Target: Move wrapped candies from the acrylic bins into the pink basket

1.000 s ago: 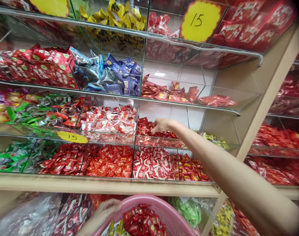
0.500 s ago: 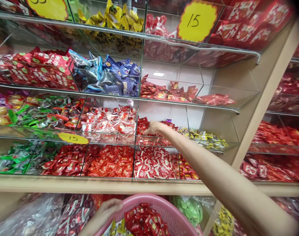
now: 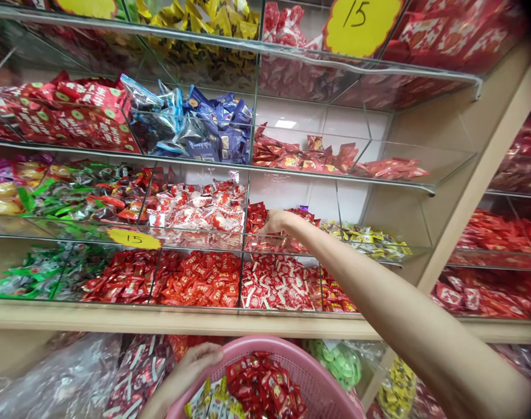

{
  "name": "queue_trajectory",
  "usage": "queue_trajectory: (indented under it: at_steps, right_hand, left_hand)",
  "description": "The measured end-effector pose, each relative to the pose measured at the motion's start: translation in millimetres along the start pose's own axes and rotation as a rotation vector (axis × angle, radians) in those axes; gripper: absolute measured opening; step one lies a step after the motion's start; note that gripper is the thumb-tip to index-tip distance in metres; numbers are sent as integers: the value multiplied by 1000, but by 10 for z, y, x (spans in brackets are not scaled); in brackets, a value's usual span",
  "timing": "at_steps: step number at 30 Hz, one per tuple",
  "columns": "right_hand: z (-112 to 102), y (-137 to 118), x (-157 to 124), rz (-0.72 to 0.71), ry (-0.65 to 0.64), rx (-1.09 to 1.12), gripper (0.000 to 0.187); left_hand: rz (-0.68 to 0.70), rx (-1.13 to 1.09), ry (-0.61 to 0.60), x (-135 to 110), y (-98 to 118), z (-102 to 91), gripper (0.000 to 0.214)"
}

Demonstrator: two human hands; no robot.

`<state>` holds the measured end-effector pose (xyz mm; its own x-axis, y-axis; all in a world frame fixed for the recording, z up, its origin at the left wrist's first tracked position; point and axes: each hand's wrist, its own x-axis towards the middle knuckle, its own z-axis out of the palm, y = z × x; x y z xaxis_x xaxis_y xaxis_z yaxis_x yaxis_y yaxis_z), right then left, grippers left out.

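Observation:
My right hand (image 3: 277, 222) reaches into a clear shelf compartment of small red candy packets (image 3: 259, 219), second tier from the bottom. Its fingers curl down into the packets; what they hold is hidden. My left hand (image 3: 194, 362) grips the rim of a pink plastic basket (image 3: 311, 378) at the bottom of the view. The basket holds red candy packets (image 3: 265, 387) and a few yellow-white ones (image 3: 204, 401).
Clear acrylic bins on wooden shelves hold wrapped sweets: blue packs (image 3: 213, 125), red-white packs (image 3: 199, 212), green ones (image 3: 29, 273), yellow ones (image 3: 365, 241). Yellow price tags read 15 (image 3: 361, 23) (image 3: 133, 238). Plastic bags of sweets (image 3: 64, 378) lie under the lowest shelf.
The right hand has shifted slightly left and deeper into the red packet compartment. The view has tilted a little, and the basket has risen a bit in frame.

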<state>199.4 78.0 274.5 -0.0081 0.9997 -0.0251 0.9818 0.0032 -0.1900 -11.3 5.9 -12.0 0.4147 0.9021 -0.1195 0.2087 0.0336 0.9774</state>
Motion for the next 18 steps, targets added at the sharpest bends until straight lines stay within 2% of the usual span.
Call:
queue_trajectory:
  at_steps: [4,8,12,16,18]
  right_hand:
    - [-42,66,35,23,-58,37,56]
    - [-105,121,-10,29,-44,-7,59]
    - [-134,158,-49,37,-38,50,54]
    - [-201,276,-71,36,17,151,46]
    - [-281,374,-164,-7,77,179,42]
  left_hand:
    - [-8,4,13,-7,-14,-9,36]
    - [-7,14,18,4,-16,-4,36]
    - [-17,23,15,6,8,3,36]
    - [-22,17,12,-13,21,6,36]
    - [-27,11,21,-23,24,8,36]
